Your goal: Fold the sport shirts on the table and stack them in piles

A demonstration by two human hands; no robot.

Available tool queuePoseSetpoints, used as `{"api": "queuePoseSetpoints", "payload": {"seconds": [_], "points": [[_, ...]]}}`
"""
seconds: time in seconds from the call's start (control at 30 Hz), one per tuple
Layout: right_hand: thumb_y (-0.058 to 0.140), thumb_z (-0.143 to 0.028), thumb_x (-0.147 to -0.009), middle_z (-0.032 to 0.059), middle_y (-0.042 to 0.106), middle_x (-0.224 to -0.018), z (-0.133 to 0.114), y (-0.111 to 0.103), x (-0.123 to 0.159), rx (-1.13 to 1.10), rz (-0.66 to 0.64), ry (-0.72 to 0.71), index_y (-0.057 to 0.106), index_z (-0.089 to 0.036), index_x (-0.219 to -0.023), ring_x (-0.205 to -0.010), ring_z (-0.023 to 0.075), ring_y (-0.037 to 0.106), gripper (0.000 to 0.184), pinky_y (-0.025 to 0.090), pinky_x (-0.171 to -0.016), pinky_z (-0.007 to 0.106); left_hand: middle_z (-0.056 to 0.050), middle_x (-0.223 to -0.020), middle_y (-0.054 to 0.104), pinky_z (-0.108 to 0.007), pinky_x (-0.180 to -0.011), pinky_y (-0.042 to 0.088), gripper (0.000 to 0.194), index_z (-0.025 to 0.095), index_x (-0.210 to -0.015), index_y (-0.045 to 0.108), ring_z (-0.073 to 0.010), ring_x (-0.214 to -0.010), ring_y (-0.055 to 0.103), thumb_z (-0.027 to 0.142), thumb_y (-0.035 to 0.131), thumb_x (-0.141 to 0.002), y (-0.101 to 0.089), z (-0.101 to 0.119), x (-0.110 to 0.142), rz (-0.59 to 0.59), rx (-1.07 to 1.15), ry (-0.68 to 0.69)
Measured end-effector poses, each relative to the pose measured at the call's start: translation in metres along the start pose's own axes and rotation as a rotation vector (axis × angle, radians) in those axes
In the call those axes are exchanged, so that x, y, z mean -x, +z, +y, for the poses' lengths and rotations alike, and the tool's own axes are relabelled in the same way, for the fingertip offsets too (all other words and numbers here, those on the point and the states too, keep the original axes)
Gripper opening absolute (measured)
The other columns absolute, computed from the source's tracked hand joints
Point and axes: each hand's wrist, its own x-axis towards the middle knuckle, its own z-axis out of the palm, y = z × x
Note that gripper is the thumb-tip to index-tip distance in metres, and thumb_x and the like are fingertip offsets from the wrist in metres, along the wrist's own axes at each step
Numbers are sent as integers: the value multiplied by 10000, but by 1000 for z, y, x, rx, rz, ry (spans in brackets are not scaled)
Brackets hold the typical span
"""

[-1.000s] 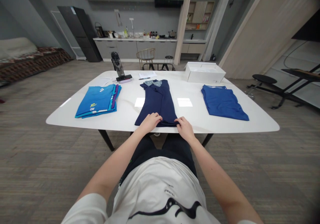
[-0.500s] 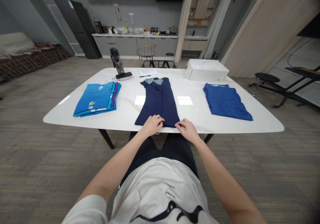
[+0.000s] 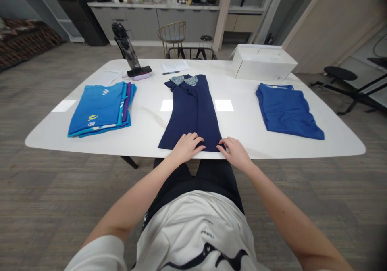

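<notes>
A navy shirt (image 3: 190, 109) with a patterned grey-blue collar lies lengthwise on the table, folded inward along its right side, its hem towards me. My left hand (image 3: 187, 146) rests on the cloth near the middle of the hem, fingers extended and thumb apart. At the hem's right corner, my right hand (image 3: 234, 152) has its thumb and curled fingertips closed at the fabric edge. To the left is a stack of folded blue and purple shirts (image 3: 98, 107). A folded royal-blue garment (image 3: 287, 109) lies on the right.
The white table (image 3: 145, 144) has rounded corners. A handheld vacuum (image 3: 128, 51) stands at its back left, near paper sheets (image 3: 175, 65) and a pen (image 3: 171, 72). A white box (image 3: 263, 63) sits at the back right. Chairs and a kitchen counter are beyond.
My view has tilted down and closer to the table. Both hands stay at the shirt's hem; my left thumb is now spread further from the fingers. The garments have not visibly moved.
</notes>
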Motion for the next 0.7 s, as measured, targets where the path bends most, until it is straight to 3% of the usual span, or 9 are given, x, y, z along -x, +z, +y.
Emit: {"api": "queuePoseSetpoints", "payload": {"seconds": [0.5,0.7], "points": [[523,-393,-1035,72,670,-870,-7,2,4,28,87,35,655,-205,-997,-830,240,598,233,394,-796,367,-85,-1111,660,-395,-858,430,324,213,-1235,646,-248,-1022,591,414,455,-1068,1,4,3,22,-24,3],[541,-413,-1021,34,622,-764,-7,-1,2,-33,62,77,658,-217,-978,-784,230,590,232,397,-765,361,-67,-1109,668,-392,-865,440,311,222,-1226,654,-232,-1010,596,407,457,-1071,-5,4,0,5,21,-17]]}}
